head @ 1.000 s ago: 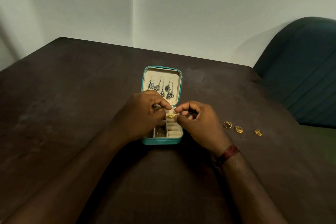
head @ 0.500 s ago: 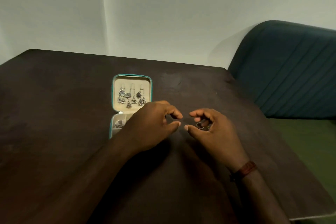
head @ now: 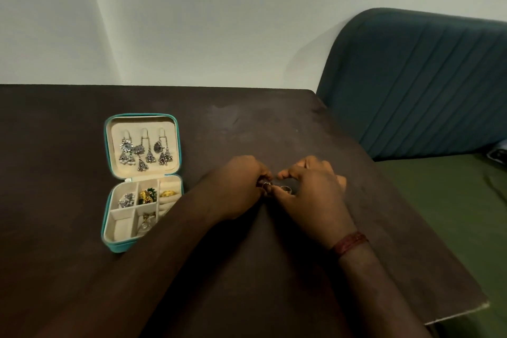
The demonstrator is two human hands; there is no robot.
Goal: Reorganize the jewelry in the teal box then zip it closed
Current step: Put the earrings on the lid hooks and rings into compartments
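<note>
— Where is the teal box (head: 111,230)?

— It lies open on the dark table (head: 55,228), left of both hands, its lid laid flat on the far side. Silver drop earrings (head: 144,152) hang in three rows inside the lid. The cream tray holds a silver piece (head: 126,199) in the far-left compartment, gold and green pieces (head: 147,195) beside it, and a gold ring (head: 168,194) in the ring rolls at right.

— And the hands?

— They meet on the table to the right of the box. The left hand (head: 237,189) pinches a small ring (head: 266,185); the right hand (head: 310,195) is closed on a second ring (head: 286,189) just beside it, fingertips nearly touching. A red thread band (head: 349,244) circles the right wrist.

— Anything behind?

— A teal chair (head: 417,85) stands at the table's far right.
</note>
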